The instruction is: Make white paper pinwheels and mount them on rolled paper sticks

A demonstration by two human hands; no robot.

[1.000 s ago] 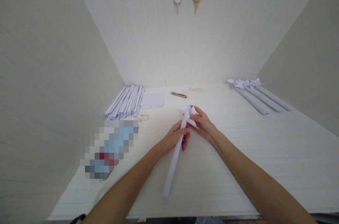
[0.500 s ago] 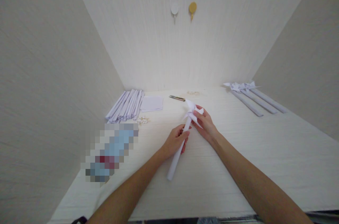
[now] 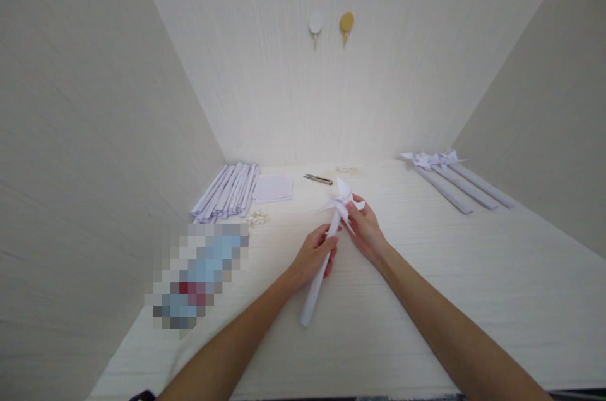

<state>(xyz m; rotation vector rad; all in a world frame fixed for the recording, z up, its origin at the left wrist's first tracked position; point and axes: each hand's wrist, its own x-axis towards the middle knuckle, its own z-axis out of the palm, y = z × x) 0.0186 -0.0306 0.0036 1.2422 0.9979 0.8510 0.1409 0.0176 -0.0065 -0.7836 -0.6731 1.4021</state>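
Note:
A white paper pinwheel (image 3: pixel 314 300) with a rolled-paper stick slants across the middle of the table, its bladed head at the far end. My left hand (image 3: pixel 316 252) is closed around the stick below the head. At the blades, my right hand (image 3: pixel 367 224) pinches the pinwheel near its centre, fingers partly hidden behind the paper. Beyond the head lies a pair of thread snips (image 3: pixel 318 179). Three finished-looking paper pinwheels (image 3: pixel 449 189) rest side by side at the back right.
Rolled paper sticks (image 3: pixel 227 189) are piled at the back left, beside square paper sheets (image 3: pixel 273 188). Small pale bits (image 3: pixel 257 218) lie in front of the sheets. A pixelated blue item (image 3: pixel 208 275) is at the left. Two hooks, white (image 3: pixel 315 23) and yellow (image 3: pixel 347 22), are on the back wall.
The view has tilted slightly, so everything sits a little lower. My right fingers have shifted slightly at the blades, and the pinwheel's head shows more openly. Both hands keep their hold.

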